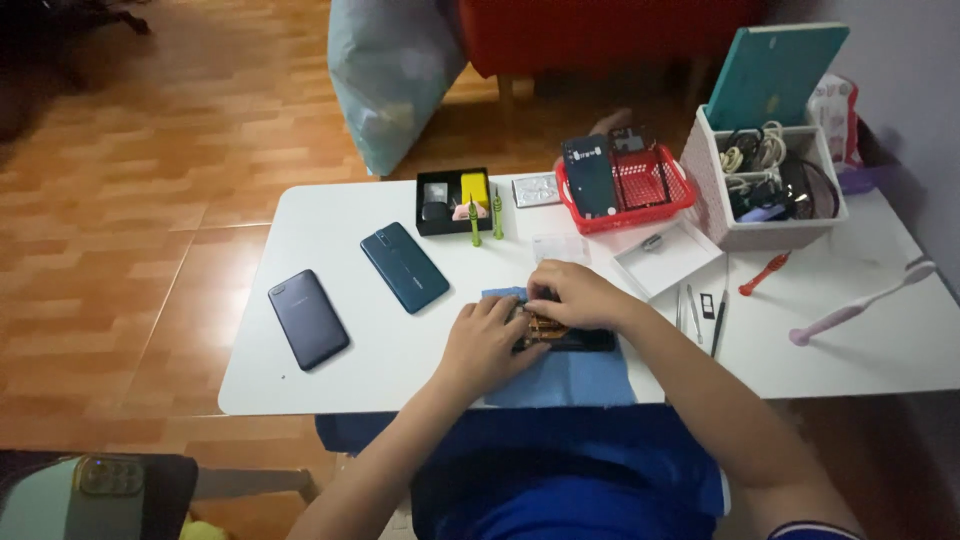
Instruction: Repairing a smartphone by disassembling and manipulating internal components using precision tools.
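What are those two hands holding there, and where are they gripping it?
Both hands are on an opened phone lying on a blue cloth. The left hand steadies its left end; the right hand presses on its top edge. The exact finger grip cannot be told.

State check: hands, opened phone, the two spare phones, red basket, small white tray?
left hand: resting on opened phone, grip unclear
right hand: fingers on opened phone
opened phone: on blue cloth, insides exposed
dark phone: face down
teal phone: face down
red basket: holds phone back cover
white tray: nearly empty
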